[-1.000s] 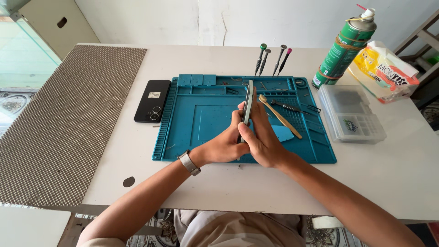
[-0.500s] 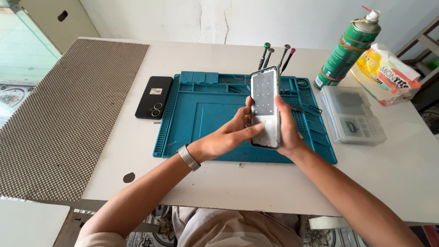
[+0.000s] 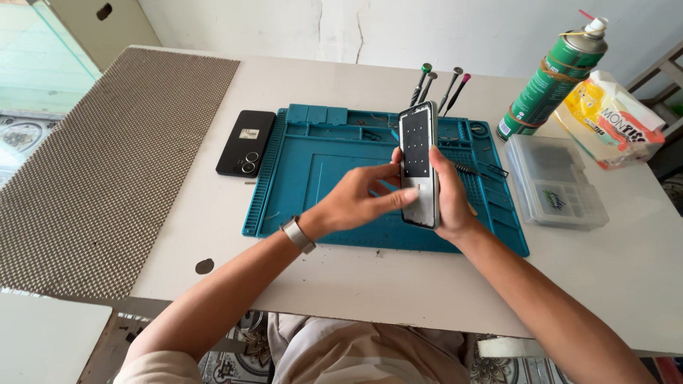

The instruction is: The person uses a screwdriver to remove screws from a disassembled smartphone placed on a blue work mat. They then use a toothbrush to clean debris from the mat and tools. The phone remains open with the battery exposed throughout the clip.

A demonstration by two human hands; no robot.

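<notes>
A: What is each hand doing?
B: The right hand [image 3: 449, 206] is gripping the opened phone body [image 3: 419, 165] upright, above the blue repair mat [image 3: 313, 178]; the left hand [image 3: 359, 199] is curling its fingers against the phone's lower left edge.
A: What is lying around?
B: A black phone [image 3: 246, 143] is lying face down just left of the mat; screwdrivers [image 3: 437, 84] are standing at its far edge; a green spray can [image 3: 553, 78] and a clear parts box [image 3: 562, 182] are sitting right on the desk [image 3: 612, 270].
</notes>
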